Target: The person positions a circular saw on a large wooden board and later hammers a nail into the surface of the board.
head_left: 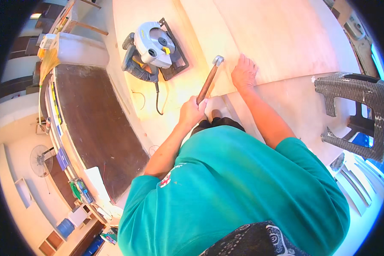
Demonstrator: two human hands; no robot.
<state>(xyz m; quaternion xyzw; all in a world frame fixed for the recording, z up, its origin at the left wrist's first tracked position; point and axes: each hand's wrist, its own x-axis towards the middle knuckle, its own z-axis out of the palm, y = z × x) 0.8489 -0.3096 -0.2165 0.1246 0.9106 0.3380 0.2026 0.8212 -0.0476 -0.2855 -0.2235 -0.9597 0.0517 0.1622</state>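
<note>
My left hand (192,112) is closed round the wooden handle of a hammer (208,83). The hammer slants up and away from me, its metal head close to my right hand (244,71). That hand rests on a pale plywood sheet (281,42), near the sheet's close edge. Its fingers are bent and close together, and anything beneath them is hidden. To the left of the hammer lies a circular saw (155,49) with a grey body and dark handle, its blade facing up and its cord trailing towards me.
On the right is a worn grey plastic stool (354,111). A dark brown panel (98,128) stretches along my left, beside a shelf edge with tools. Farther left are a fan (41,160) and a blue container (65,228). White strips (356,187) lie at the lower right.
</note>
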